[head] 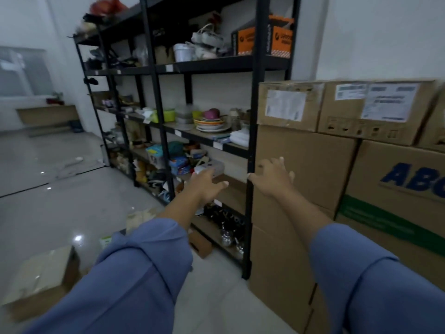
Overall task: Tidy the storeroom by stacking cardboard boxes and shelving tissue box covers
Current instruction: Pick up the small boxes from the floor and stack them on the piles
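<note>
Both my arms in blue sleeves reach forward. My left hand (207,186) hovers open in front of a low shelf of the black shelving unit (253,131), holding nothing. My right hand (273,178) is spread open against the face of a tall plain cardboard box (310,165) that stands beside the shelving. On top of that box sits a smaller cardboard box (289,104) with a white label. A second labelled box (375,112) lies to its right, above a box printed in blue and green (395,203). I cannot pick out tissue box covers.
The shelves hold plates and bowls (212,121), a white bucket (184,52), an orange carton (265,36) and cluttered small items. On the tiled floor lie an open cardboard box (41,280) at lower left and a small box (201,244) by the shelf's foot.
</note>
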